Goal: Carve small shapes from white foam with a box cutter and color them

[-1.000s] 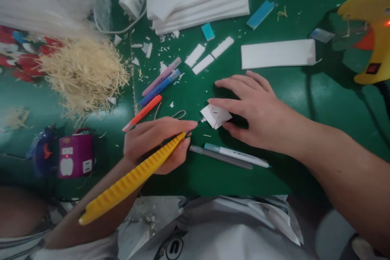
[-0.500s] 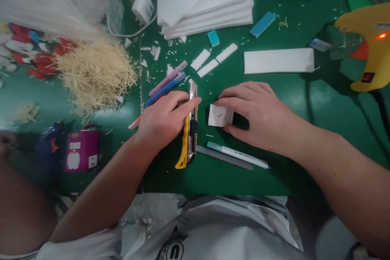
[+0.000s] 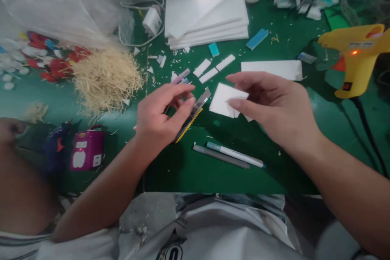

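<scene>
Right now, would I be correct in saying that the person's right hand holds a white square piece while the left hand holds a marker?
Not quite: the head view shows the left hand holding a box cutter, not a marker. The right hand does hold a white square piece.

The right hand (image 3: 274, 107) pinches a white square (image 3: 224, 98). From here, the left hand (image 3: 160, 115) partly covers a knife (image 3: 197, 107).

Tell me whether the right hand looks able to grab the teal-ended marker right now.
Probably not immediately: the right hand holds a white square piece, though nothing covers the teal-ended marker.
</scene>
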Demonstrator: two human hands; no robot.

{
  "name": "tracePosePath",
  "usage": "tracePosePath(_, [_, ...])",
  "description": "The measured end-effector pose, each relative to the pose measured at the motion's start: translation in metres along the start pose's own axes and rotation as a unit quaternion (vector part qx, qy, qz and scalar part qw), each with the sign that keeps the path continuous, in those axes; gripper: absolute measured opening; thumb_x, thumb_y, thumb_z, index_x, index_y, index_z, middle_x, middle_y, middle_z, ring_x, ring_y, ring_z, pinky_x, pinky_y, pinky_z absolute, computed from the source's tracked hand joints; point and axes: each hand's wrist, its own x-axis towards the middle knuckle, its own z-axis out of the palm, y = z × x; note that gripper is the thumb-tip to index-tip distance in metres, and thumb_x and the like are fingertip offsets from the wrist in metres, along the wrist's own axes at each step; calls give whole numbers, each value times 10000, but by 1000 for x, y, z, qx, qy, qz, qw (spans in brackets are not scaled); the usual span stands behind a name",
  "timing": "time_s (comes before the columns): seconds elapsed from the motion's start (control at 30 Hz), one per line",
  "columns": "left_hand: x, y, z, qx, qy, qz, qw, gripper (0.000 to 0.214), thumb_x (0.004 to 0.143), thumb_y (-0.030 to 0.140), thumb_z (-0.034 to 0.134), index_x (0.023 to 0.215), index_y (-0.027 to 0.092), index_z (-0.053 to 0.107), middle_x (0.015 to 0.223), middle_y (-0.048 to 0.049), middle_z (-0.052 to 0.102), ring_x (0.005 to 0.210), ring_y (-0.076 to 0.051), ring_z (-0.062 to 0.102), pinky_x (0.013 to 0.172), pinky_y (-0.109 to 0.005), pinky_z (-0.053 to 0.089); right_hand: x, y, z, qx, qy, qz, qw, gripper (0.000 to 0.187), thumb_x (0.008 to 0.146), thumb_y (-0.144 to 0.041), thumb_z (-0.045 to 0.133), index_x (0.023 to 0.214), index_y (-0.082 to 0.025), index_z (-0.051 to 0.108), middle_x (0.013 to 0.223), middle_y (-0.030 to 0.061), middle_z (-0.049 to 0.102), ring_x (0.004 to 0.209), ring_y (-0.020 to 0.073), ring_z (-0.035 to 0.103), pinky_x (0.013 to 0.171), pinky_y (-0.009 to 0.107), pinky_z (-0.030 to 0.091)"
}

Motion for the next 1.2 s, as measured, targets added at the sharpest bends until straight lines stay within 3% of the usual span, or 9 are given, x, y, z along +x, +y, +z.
tracePosePath(0.1, [10, 19, 15, -146, -54, -115, 981, 222, 890, 360, 773, 1021, 181, 775, 810, -14, 779, 600, -123, 677, 530, -223, 557, 1, 0, 1, 69, 39, 24, 997, 302, 898, -321, 732, 1196, -272, 750, 1079, 24, 781, 925, 224, 752, 808, 427, 660])
tracePosePath(0.23, [26, 35, 26, -179, -81, -184, 963, 207, 865, 377, 772, 775, 193, 741, 618, 33, 687, 525, -111, 616, 491, -218, 491, 4, 0, 3, 188, 31, 59, 980, 226, 826, -304, 816, 1043, -249, 783, 1026, 10, 804, 942, 221, 761, 876, 431, 650])
tracePosePath(0.47, [25, 35, 28, -241, -98, -245, 934, 171, 842, 337, 740, 731, 210, 709, 531, 57, 605, 481, -99, 576, 481, -217, 465, 9, -6, 4, 288, 30, 134, 948, 72, 800, -217, 803, 832, -271, 838, 800, -28, 792, 731, 147, 711, 677, 295, 595])
tracePosePath(0.7, [18, 29, 32, -333, -96, -273, 897, 237, 805, 433, 811, 767, 218, 720, 565, 46, 623, 509, -114, 600, 493, -240, 492, 11, -10, 3, 355, -2, 182, 917, 84, 772, -185, 812, 795, -257, 849, 722, -40, 766, 646, 98, 650, 611, 231, 539])
tracePosePath(1.0, [17, 25, 27, -412, -112, -248, 870, 265, 767, 441, 901, 780, 216, 762, 629, 31, 679, 510, -92, 589, 481, -214, 495, 12, -11, -1, 463, -84, 247, 847, 127, 715, -243, 917, 820, -226, 847, 743, -16, 784, 655, 98, 688, 621, 214, 562])
tracePosePath(1.1, [18, 26, 26, -383, -101, -245, 885, 301, 745, 476, 902, 751, 217, 747, 605, 37, 666, 495, -97, 585, 471, -222, 496, 11, -12, 1, 457, -72, 232, 855, 117, 701, -209, 907, 793, -233, 838, 741, -27, 778, 656, 90, 676, 626, 210, 548])
tracePosePath(1.2, [17, 29, 24, -314, -91, -227, 918, 275, 777, 463, 861, 755, 215, 744, 602, 41, 661, 509, -107, 600, 482, -228, 507, 10, -14, 5, 434, -40, 215, 874, 115, 695, -182, 887, 775, -238, 826, 738, -39, 767, 654, 86, 660, 653, 219, 550])
